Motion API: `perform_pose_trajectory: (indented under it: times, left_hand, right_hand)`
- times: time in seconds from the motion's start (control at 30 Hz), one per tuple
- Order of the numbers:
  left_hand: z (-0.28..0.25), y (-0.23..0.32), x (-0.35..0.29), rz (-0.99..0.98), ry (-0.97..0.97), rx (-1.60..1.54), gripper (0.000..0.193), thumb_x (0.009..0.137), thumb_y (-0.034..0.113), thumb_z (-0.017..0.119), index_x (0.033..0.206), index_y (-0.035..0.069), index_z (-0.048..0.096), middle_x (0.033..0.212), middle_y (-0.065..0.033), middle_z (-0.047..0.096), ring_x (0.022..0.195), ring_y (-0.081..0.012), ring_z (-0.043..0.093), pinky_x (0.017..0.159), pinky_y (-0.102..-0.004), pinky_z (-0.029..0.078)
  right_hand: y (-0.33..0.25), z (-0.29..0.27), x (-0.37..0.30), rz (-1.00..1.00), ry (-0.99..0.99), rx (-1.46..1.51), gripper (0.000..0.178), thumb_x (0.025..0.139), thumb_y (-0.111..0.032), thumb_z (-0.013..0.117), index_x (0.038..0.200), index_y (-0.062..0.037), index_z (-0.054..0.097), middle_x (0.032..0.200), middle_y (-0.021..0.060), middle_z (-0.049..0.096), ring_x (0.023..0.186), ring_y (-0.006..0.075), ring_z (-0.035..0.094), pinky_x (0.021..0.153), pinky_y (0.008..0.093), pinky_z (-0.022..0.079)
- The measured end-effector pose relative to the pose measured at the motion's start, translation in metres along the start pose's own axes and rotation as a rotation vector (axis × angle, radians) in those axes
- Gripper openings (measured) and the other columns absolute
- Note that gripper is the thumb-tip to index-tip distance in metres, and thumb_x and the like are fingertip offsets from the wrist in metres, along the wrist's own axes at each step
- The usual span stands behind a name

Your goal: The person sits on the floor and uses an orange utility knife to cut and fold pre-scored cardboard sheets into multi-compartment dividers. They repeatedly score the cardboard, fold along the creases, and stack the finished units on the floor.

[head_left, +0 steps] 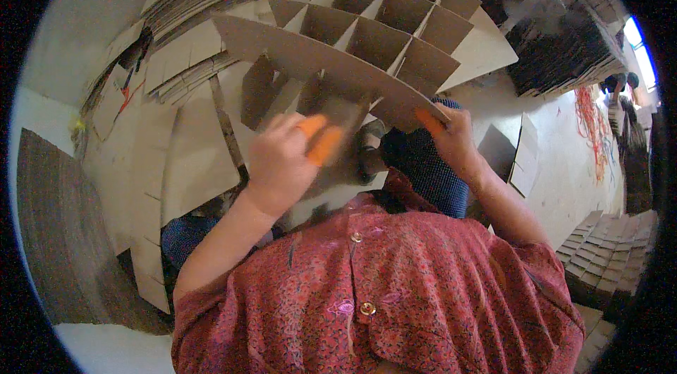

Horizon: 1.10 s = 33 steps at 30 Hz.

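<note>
A cardboard divider grid (356,35) with square cells stands in front of me, made of crossed strips. A long cardboard strip (303,49) runs slantwise along its near side. My right hand (455,140) grips the right end of this strip, with an orange cover on a finger. My left hand (285,162) is nearer to me, below the strip's middle, smeared by motion. Orange covers show on two of its fingers. A blurred brown piece lies beside those fingertips, and I cannot tell whether the hand holds it.
Stacks of cardboard strips (204,3) lie at the far left, and a dark pile of sheets (564,49) stands at the far right. Red strings (592,127) hang on the right. Slotted pieces (610,247) are stacked at lower right. My knee (430,162) is beneath the strip.
</note>
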State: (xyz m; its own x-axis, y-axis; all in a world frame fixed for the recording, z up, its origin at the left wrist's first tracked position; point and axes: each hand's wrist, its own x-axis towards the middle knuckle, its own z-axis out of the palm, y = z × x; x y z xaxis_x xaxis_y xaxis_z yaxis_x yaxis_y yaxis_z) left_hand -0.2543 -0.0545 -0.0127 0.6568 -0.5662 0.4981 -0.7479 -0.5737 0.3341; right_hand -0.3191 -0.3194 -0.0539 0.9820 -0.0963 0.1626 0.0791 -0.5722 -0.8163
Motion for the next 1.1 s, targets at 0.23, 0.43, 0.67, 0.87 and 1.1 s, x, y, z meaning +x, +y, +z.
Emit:
perform_pose_trajectory:
  times: [0.23,0.43,0.67,0.87,1.1]
  left_hand:
    - [-0.003,-0.023,-0.001,-0.316,0.076,-0.05,0.029,0.069,0.019,0.07,0.089,0.001,0.059,0.08,-0.0127,0.059,0.073,-0.0314,0.057,0.062,-0.036,0.045]
    - [0.016,-0.052,-0.013,-0.347,0.044,-0.005,0.017,0.072,0.008,0.062,0.087,0.001,0.06,0.078,-0.0178,0.059,0.073,-0.0364,0.056,0.061,-0.0394,0.044]
    - [0.019,-0.055,-0.014,-0.307,0.026,-0.17,0.019,0.071,0.009,0.065,0.089,0.002,0.06,0.082,-0.0165,0.06,0.076,-0.0343,0.057,0.063,-0.0359,0.045]
    - [0.002,-0.071,-0.007,-0.192,0.529,0.022,0.04,0.072,0.017,0.071,0.105,0.001,0.056,0.098,-0.0143,0.058,0.089,-0.0266,0.055,0.078,-0.0328,0.044]
    - [0.025,-0.104,-0.014,-0.491,0.411,-0.495,0.046,0.077,0.016,0.067,0.115,-0.002,0.049,0.1,-0.0087,0.056,0.084,-0.0116,0.053,0.07,-0.0239,0.044]
  right_hand:
    - [-0.068,-0.02,0.036,-0.485,0.125,-0.314,0.065,0.068,-0.02,0.07,0.125,-0.0055,0.041,0.109,0.0179,0.054,0.095,0.0309,0.054,0.084,0.0375,0.043]
    - [-0.082,0.0,0.063,-0.491,-0.201,-0.452,0.057,0.067,0.003,0.054,0.123,-0.0029,0.043,0.071,0.0165,0.052,0.068,0.0327,0.052,0.062,0.0404,0.044]
    - [-0.079,0.015,0.068,-0.577,-0.188,-0.628,0.054,0.065,0.001,0.053,0.119,-0.0027,0.047,0.07,0.016,0.053,0.068,0.0323,0.053,0.06,0.0401,0.044]
    - [-0.077,0.006,0.071,-0.507,-0.21,-0.569,0.052,0.065,-0.002,0.054,0.116,-0.0052,0.05,0.071,0.0132,0.054,0.07,0.0314,0.053,0.062,0.0403,0.045]
    - [-0.083,0.024,0.071,-0.587,-0.223,-0.861,0.043,0.075,-0.025,0.058,0.115,-0.0107,0.052,0.117,0.0151,0.045,0.107,0.0338,0.042,0.085,0.0465,0.038]
